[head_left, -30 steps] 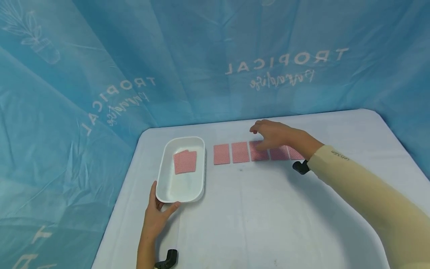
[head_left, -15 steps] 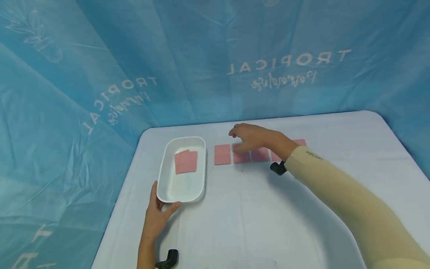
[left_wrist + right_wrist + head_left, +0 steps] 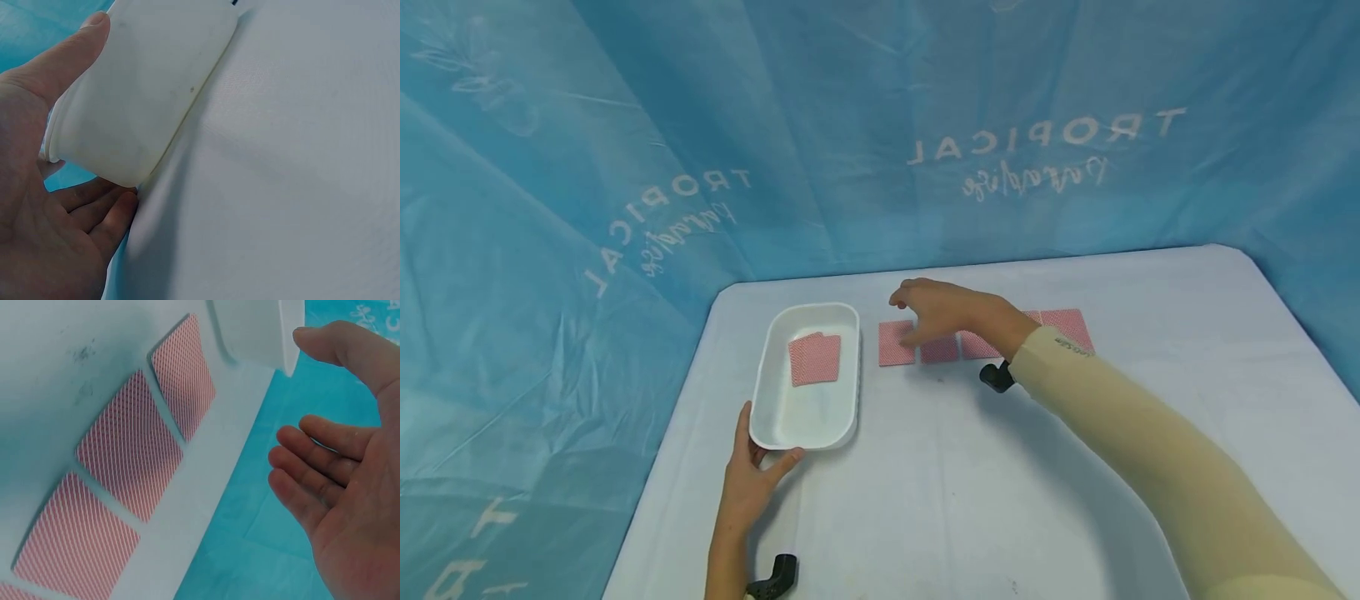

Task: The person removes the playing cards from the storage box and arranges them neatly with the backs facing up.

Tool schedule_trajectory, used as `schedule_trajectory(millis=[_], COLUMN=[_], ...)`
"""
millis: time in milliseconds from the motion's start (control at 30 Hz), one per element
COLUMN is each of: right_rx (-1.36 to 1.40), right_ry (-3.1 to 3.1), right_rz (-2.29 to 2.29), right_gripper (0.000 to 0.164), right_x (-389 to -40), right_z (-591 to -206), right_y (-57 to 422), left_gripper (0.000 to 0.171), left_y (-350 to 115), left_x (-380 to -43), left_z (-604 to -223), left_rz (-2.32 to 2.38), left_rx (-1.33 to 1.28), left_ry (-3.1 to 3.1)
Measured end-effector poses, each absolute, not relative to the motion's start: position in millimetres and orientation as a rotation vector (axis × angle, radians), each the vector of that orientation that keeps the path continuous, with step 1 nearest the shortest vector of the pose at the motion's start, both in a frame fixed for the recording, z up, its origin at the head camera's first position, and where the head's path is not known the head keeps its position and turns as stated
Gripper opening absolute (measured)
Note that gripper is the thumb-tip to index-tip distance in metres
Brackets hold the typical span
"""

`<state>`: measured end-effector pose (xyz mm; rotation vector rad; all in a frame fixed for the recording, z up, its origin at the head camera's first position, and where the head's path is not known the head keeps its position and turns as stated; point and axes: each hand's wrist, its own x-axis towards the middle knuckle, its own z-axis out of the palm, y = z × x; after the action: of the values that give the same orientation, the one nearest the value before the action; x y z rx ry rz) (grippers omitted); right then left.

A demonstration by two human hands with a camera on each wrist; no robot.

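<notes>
At the left of the table stands a white plastic tray [image 3: 805, 421], and two red-patterned playing cards [image 3: 817, 360] lie face down in it, overlapping. My left hand [image 3: 748, 487] holds the tray's near left corner; the left wrist view shows the thumb [image 3: 69, 56] along one wall and fingers by the lower edge. A row of face-down playing cards [image 3: 891, 354] extends rightward from beside the tray. My right hand [image 3: 943, 307] hovers over the left part of that row, partly covering it. In the right wrist view its fingers [image 3: 312, 440] are loosely bent and hold nothing.
A white cloth covers the table [image 3: 955, 483]. Blue printed curtains [image 3: 850, 167] hang behind it and along its left side. Each wrist carries a black camera mount, and the right forearm in its beige sleeve [image 3: 1120, 417] reaches across the table's right half.
My right hand has swept left along the row of cards, from its middle to near its left end, uncovering cards at the right. The left hand and the tray have stayed in place.
</notes>
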<state>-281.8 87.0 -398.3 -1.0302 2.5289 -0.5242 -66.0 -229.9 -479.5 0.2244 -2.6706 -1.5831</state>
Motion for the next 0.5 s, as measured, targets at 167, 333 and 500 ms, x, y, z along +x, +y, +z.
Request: schedule_trajectory(millis=[167, 333, 500], right_rx=[-1.065, -1.080, -1.113], right_ry=[2.522, 2.528, 2.473], right_rz=[-0.527, -0.573, -0.631], right_gripper=[0.065, 0.061, 0.062], right_x=[-279, -274, -270], right_z=[-401, -402, -405], right_y=[68, 58, 54], left_gripper=[0.111, 0.111, 0.109], left_y=[-243, -244, -242], left_x=[-67, -66, -70], left_z=[-501, -505, -507], left_rz=[-1.547, -1.543, -1.565], left_rx=[0.255, 0.228, 0.205], left_ry=[-2.676, -2.659, -2.646])
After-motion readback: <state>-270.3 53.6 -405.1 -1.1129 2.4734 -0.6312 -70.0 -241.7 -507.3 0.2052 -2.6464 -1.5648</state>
